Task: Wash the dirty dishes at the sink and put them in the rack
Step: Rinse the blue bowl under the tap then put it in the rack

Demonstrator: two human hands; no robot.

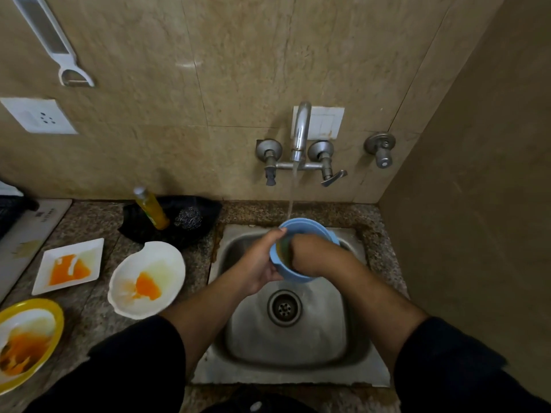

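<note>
A light blue bowl [301, 229] is held tilted over the steel sink [313, 338], under the running stream from the tap [299, 132]. My left hand [262, 260] grips the bowl's rim and outer wall on its left side. My right hand [310, 253] reaches inside the bowl; its fingers are hidden there, so I cannot tell whether it holds a scrubber. On the counter to the left wait dirty dishes stained orange: a white round bowl [162, 263], a white square plate [89, 251] and a yellow bowl [55, 311] at the left edge.
A yellow dish-soap bottle [150, 208] and a steel wool scourer [188, 217] stand on a black cloth behind the white bowl. Tap handles [328, 171] stick out from the tiled wall. A side wall closes off the right. No rack is in view.
</note>
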